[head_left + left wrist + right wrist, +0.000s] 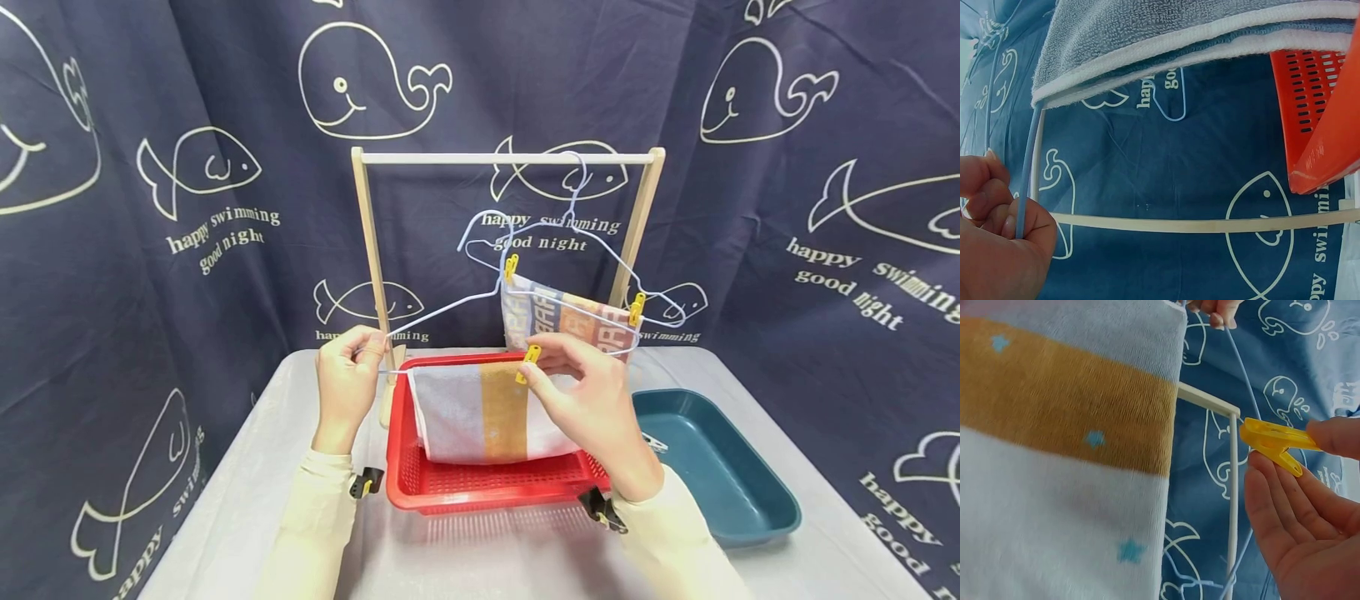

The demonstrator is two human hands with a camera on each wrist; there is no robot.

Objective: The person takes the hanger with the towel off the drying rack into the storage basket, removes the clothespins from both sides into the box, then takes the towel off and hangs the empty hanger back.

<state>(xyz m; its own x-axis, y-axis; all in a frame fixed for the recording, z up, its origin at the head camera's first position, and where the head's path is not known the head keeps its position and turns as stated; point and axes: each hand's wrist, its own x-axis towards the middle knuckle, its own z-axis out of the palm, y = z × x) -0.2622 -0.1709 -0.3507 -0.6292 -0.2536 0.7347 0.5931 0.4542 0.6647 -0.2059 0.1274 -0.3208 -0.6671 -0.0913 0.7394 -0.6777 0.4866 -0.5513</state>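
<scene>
My left hand [348, 383] grips the left corner of a light blue wire hanger [450, 308], which is held over the red basket. Folded over the hanger's bottom bar is a towel [457, 417] with grey, mustard and white stripes and small blue stars. Between thumb and fingers, my right hand [596, 404] pinches a yellow clothespin [1275, 440] beside the towel; it stands apart from the cloth in the right wrist view. In the left wrist view, the hanger wire [1027, 169] passes between the left thumb and fingers.
Behind the hands, a wooden rack [427, 157] carries another blue hanger [576, 187]. A patterned towel [573, 321] hangs there by yellow clothespins [637, 309]. The red basket [480, 500] stands below, and a teal tray [720, 467] sits at right. A printed curtain [247, 75] surrounds the table.
</scene>
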